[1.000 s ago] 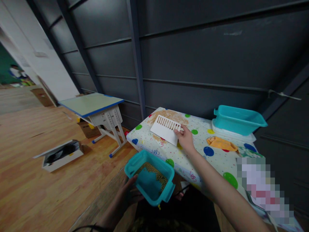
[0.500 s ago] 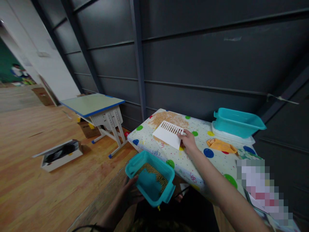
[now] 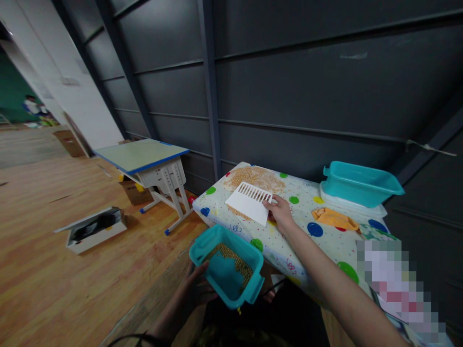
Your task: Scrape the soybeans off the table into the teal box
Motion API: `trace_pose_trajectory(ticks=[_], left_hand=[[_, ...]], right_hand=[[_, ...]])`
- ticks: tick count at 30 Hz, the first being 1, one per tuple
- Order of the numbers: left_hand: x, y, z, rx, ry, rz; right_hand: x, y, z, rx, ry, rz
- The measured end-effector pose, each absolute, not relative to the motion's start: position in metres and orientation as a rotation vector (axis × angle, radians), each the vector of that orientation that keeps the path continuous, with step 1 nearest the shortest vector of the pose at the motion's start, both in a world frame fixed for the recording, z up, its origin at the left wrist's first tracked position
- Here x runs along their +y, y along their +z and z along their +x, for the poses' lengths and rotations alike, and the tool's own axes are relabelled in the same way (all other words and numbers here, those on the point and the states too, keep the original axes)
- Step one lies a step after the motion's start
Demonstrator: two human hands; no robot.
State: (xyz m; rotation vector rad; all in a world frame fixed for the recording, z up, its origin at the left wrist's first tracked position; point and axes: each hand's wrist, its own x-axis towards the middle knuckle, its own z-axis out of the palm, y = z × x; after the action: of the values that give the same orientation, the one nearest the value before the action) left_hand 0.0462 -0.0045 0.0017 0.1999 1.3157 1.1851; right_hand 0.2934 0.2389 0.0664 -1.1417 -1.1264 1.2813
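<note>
Left hand (image 3: 198,283): thumb hooked over the near-left rim of a teal tub (image 3: 223,271), other fingers in shadow against its outer wall; closed on that edge. Tub is in front of the table (image 3: 278,240), by its near side; beans (image 3: 231,252) line its far and right sides, part of the floor bare.

Right hand (image 3: 281,212): thumb and fingers pinch the right end of a white scraper (image 3: 248,205), nearly closed. Scraper's slotted edge faces away; contact with the tabletop unclear. Grain (image 3: 249,174) spreads beyond it, smaller patch at its near edge.

Farther right: orange cloth (image 3: 335,219), second tub (image 3: 361,184).
</note>
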Motion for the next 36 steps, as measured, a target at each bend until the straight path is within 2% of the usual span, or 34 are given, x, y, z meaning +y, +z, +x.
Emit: trace_pose_trajectory(ticks=[36], left_hand=[[-0.004,-0.008,0.044,1.368,1.179,0.221]], right_hand=[[0.233,0.074,0.292,-1.193,1.382,-1.116]])
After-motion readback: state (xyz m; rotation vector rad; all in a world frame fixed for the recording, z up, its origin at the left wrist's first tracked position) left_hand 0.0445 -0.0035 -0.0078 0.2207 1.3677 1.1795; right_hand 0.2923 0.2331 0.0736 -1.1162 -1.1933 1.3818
